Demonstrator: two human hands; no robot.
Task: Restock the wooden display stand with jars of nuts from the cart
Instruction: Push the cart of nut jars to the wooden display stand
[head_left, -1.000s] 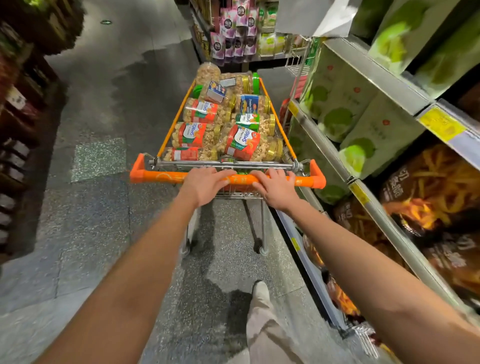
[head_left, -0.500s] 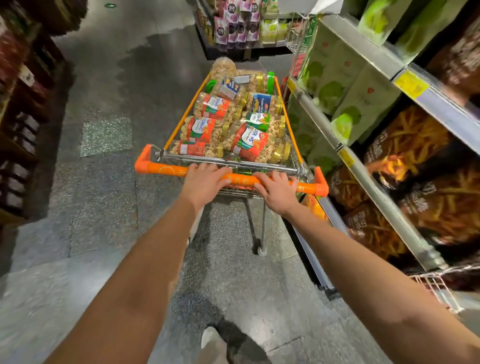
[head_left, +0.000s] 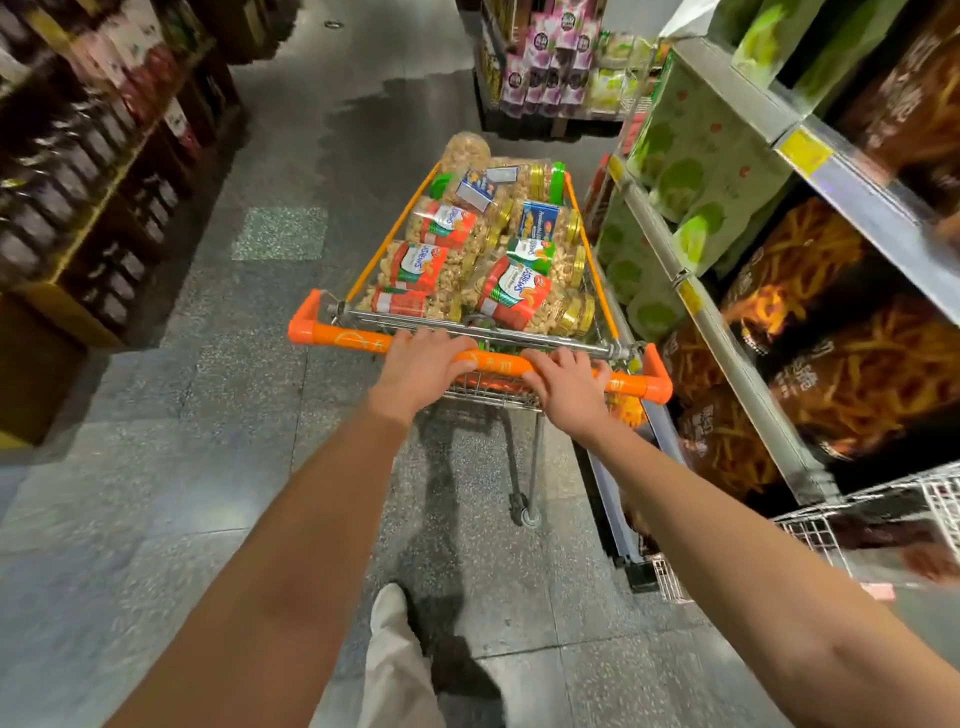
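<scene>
Left hand (head_left: 423, 371) and right hand (head_left: 566, 387) are each found curled over the orange handle (head_left: 348, 338) of the cart (head_left: 385, 244), one on either side of its middle. The jars of nuts (head_left: 426, 267) are seen lying on their sides, heaped in the cart's basket. Metal shelves (head_left: 722, 343) stocked with bagged snacks are noted just beside the cart on the right. Grey floor (head_left: 208, 415) is recorded to the left.

The person wears pale beige trousers (head_left: 397, 680), a pale shoe (head_left: 388, 597)

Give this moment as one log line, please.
left hand: grips orange plastic cart handle | right hand: grips handle | clear gold-lidded nut jars: in wire cart basket
</scene>
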